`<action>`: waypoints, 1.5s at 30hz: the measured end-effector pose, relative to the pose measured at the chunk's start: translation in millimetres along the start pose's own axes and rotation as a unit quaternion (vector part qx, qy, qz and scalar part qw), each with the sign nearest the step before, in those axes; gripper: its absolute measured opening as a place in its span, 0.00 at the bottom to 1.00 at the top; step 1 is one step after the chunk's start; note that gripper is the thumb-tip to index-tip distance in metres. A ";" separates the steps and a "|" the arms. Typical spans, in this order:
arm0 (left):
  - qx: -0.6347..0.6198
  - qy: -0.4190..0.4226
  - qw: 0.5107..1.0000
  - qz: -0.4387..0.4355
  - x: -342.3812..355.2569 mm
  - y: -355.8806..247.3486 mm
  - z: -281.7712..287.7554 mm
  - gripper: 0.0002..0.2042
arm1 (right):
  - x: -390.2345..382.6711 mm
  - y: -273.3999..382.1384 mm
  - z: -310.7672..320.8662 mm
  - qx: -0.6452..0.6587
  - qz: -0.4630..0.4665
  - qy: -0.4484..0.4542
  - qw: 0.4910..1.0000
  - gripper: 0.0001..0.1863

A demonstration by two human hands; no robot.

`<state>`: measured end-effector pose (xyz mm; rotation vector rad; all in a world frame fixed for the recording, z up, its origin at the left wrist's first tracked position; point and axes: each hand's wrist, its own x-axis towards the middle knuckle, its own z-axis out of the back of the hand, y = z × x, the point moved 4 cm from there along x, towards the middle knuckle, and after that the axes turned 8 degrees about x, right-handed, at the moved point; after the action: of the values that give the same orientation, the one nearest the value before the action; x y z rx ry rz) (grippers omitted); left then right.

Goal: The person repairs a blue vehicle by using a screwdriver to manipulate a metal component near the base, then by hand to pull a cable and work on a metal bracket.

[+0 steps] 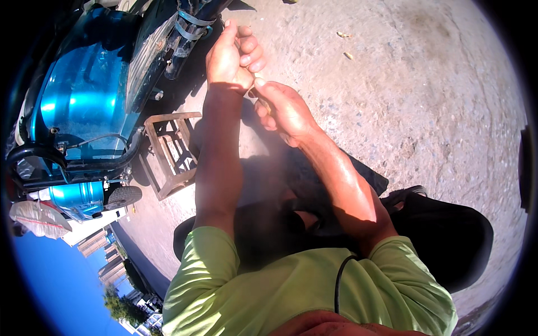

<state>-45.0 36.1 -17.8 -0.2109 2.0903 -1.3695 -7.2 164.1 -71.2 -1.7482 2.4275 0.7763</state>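
Note:
My left hand (235,56) is raised near the top middle, fingers curled and thumb up, closed on something I cannot make out. Just below and to its right, my right hand (283,112) grips a small, thin, yellowish-brown item (252,91), too small to name, that shows between the two hands. Left of my hands, a dark tube with banded metal clamps (190,28) runs along the vehicle.
A blue metal-bodied vehicle (84,95) with black tubing fills the left, with a blue cylinder (75,200), small wheel (123,197) and sack (39,218). A wooden stool frame (159,157) stands beside it on concrete ground (392,101). Buildings and a tree show at lower left.

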 end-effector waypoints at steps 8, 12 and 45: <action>0.033 -0.009 0.999 0.010 -2.6 -5.8 -1.8 0.17 | 0.0 -24.4 -2.9 0.400 -0.142 0.244 0.872 0.24; 0.051 -0.077 0.996 -0.019 -7.6 1.2 -11.7 0.18 | -7.6 13.0 8.5 -0.356 0.210 -0.145 0.899 0.24; 0.010 -0.035 0.999 -0.021 -2.6 -1.8 -10.4 0.18 | -18.9 12.4 -4.3 -0.214 0.123 -0.070 0.967 0.19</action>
<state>-49.4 44.5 -12.4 -0.2922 2.0249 -1.3868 -10.6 181.7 -56.8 -1.4431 2.5458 1.4937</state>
